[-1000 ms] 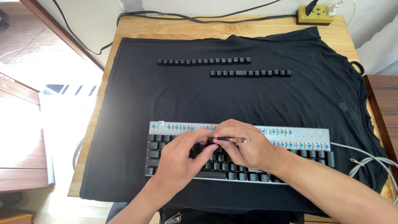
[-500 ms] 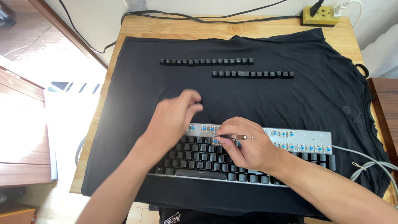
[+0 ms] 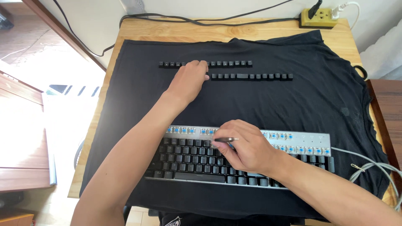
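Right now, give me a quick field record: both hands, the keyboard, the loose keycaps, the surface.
left hand: stretched out to the far keycap row, fingers on it
right hand: on the keyboard, pinching a thin metal tool
keyboard: top rows stripped, blue switches bare; lower rows capped
loose keycaps: two rows, the nearer row untouched
surface: black cloth on a wooden table

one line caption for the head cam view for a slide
Left hand at a keycap row on black cloth; right hand holds a thin tool over the keyboard.
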